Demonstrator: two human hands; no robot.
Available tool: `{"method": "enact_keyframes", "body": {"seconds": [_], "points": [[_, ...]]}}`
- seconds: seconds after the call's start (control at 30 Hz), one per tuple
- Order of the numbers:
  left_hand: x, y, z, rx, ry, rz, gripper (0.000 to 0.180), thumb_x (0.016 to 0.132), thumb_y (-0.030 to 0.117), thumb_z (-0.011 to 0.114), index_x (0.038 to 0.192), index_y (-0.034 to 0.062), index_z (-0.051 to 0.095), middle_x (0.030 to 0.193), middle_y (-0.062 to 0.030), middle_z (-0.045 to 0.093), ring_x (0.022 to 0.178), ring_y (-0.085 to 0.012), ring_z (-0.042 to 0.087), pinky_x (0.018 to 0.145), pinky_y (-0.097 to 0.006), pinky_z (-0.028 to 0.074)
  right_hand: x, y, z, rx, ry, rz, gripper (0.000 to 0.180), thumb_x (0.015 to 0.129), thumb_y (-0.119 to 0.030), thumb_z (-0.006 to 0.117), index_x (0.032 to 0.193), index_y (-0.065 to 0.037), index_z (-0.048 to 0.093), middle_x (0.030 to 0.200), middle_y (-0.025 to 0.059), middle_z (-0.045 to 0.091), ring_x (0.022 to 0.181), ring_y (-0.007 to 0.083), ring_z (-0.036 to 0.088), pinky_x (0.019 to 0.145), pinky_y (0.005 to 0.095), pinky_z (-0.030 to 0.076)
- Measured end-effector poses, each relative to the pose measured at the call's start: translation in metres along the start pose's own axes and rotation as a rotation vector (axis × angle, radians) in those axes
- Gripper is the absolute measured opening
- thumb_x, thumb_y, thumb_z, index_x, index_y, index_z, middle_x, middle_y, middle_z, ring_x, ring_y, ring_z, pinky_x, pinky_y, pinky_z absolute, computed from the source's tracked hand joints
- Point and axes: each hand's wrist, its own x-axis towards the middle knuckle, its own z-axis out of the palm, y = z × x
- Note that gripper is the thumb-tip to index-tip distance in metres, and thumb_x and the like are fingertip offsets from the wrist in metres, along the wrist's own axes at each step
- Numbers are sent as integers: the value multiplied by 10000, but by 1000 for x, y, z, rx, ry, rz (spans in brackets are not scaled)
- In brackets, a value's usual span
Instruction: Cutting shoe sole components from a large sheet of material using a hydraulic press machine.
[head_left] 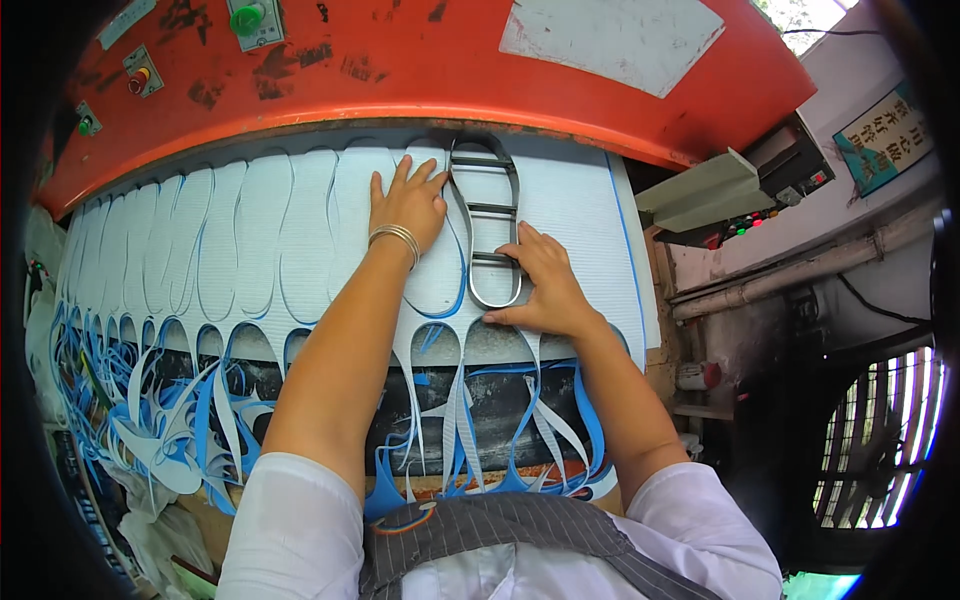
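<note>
A white and blue foam sheet lies on the bed of an orange press machine. Several sole-shaped cuts run across its left part. A dark metal sole-shaped cutting die rests on the sheet under the press head. My left hand lies flat, fingers spread, on the sheet just left of the die; a metal bangle is on its wrist. My right hand presses on the sheet at the die's lower right, fingertips touching the frame.
Blue and white offcut strips hang over the front edge of the bed. Control buttons sit on the press head at upper left. A grey control box with small lights, pipes and a fan grille stand to the right.
</note>
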Motion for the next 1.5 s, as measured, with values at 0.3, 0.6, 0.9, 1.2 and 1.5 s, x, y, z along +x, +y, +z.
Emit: {"method": "enact_keyframes", "body": {"seconds": [0.3,0.6,0.9,1.2,1.5], "points": [[2,0,-3,-46,79,28,435,912,194,446,1334,212,551,1461,-1,442,1402,-227,307,1156,-541,154,-1,3,-5,-3,25,-35,834,563,-464,844,1220,-50,540,1386,320,420,1365,422,331,1133,503,220],[-44,-111,-92,-758,111,78,252,843,263,672,988,66,731,824,-110,719,786,-218,696,730,-323,536,-11,-37,-55,-174,48,-90,922,659,-530,789,1380,-72,442,1342,243,471,1295,430,387,1058,506,309],[-87,-400,-221,-546,1292,-564,517,840,134,655,1301,-31,490,1270,-197,570,1150,-284,575,983,-366,451,120,-213,-46,286,149,-119,541,816,-409,722,1188,-76,513,932,135,668,845,302,669,718,390,528],[-160,-539,-342,-176,758,-477,598,886,222,588,1434,71,403,1338,-196,541,1144,-310,566,970,-358,424,193,-282,-67,259,361,-144,274,876,-268,637,992,-91,462,749,155,649,690,398,640,566,523,471],[-271,-118,-231,-512,232,-79,54,777,85,682,813,49,664,804,-93,670,726,-199,618,658,-334,482,20,-203,-88,184,-662,101,434,817,-491,663,884,-72,572,785,148,650,749,346,645,639,462,480]]}}
